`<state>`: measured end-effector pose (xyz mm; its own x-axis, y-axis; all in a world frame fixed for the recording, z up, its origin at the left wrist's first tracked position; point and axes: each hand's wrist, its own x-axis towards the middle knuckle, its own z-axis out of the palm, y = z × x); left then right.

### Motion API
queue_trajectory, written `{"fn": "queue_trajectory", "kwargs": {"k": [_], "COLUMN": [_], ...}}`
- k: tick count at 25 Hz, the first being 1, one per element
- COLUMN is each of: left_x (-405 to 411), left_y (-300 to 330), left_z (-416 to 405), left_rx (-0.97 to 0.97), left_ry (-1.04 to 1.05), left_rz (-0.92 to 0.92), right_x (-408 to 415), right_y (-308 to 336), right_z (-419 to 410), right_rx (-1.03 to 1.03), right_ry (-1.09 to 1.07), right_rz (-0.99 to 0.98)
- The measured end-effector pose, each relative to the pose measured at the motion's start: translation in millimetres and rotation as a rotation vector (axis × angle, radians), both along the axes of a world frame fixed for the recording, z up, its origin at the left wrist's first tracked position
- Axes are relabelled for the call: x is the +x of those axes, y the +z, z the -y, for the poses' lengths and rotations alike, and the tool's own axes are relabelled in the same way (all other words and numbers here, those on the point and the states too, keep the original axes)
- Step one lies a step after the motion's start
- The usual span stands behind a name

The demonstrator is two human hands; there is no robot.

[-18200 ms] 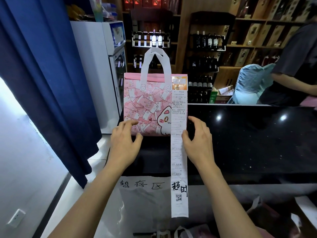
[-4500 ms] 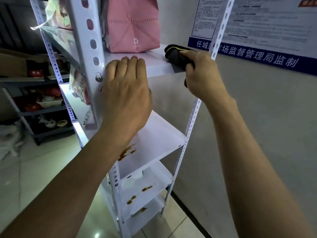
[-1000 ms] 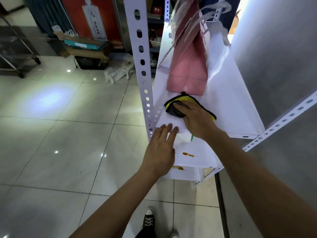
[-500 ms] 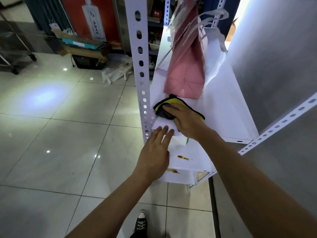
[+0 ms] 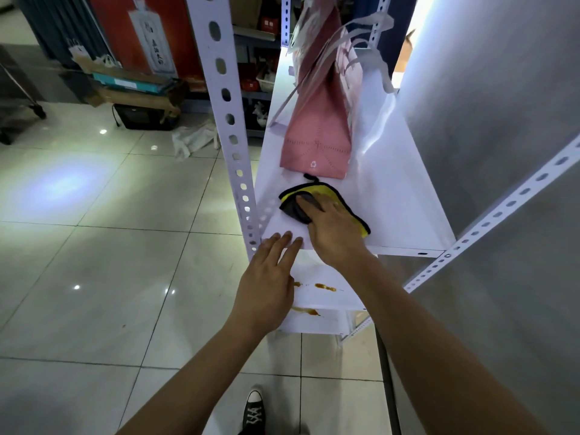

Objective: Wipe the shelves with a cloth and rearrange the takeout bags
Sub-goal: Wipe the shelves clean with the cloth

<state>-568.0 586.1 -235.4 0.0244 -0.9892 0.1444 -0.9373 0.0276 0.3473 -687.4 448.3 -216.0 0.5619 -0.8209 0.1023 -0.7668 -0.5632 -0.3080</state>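
The cloth [image 5: 323,200] lies on the shelf [image 5: 405,208], before the bag [image 5: 317,142].

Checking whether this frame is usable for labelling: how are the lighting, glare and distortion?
Head view: dim overall; a bluish glare patch and small light spots on the glossy floor tiles; wide-angle bending of the shelf uprights; the cloth, both hands and the brown stains stay sharp.

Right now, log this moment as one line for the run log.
phase: wiping | right hand: presses cloth on top shelf | left hand: flat on shelf edge | pink bag: behind cloth | lower shelf stains: uncleaned
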Motion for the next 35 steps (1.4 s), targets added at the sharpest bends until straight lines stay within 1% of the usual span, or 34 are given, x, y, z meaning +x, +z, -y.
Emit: {"fn": "queue_trajectory", "kwargs": {"k": [6,8,10,12,14,17,19,21,24,27,30,35], "left_x": [-1,0,1,1,-1,-4,-5,-5,-5,-4,-6,-10], "left_y": [3,4,4,4,4,4,4,2,-4,-8,-13,-40], "left_z": [-1,-2,-3,-3,-3,-3,-3,-3,-7,-5,-3,-6], "left_rx": [0.001,0.007,0.01,0.007,0.006,0.004,-0.003,-0.006,0.011,0.003,-0.007,-0.12], "left_ry": [-0.004,-0.022,-0.039,-0.048,-0.049,-0.024,-0.026,-0.033,-0.016,-0.013,-0.002,0.003], "left_rz": [0.014,0.011,0.035,0.055,0.06,0.054,0.06,0.073,0.082,0.056,0.035,-0.035], "right_x": [-74,-86,-82,-65,-42,-17,-16,-24,-35,-42,-44,-42], "right_y": [-3,-4,-4,-2,-2,-5,-4,-5,-9,-14,-19,-51], "right_z": [12,16,15,9,-3,-19,-19,-20,-34,-46,-55,-64], "right_rx": [-0.01,-0.003,0.001,-0.001,-0.02,-0.016,-0.012,-0.019,-0.065,-0.117,-0.151,-0.361], "right_ry": [-0.392,-0.483,-0.53,-0.513,-0.391,-0.174,-0.119,-0.141,-0.241,-0.262,-0.287,-0.327], "right_rz": [0.067,0.07,0.052,0.034,0.022,0.069,0.079,0.084,0.087,0.065,0.115,0.234]}}
